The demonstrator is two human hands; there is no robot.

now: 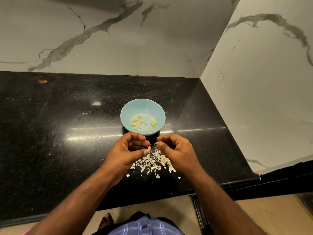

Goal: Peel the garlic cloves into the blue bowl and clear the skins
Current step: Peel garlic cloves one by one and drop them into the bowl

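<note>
Just beyond both hands, blue bowl [142, 106], left hand [126, 152] pinching garlic clove [148, 148], right hand [176, 149] pinching skin [156, 143]

The left hand [126, 150] pinches a garlic clove [148, 149] above a pile of skins [155, 162] on the black counter [59, 133]. The right hand [176, 149] pinches a skin piece beside it. Peeled cloves [142, 122] lie in the blue bowl [128, 114].

Both forearms reach forward, the left hand [126, 150] and right hand [176, 150] close together, fingers curled in pinching grips.
</note>
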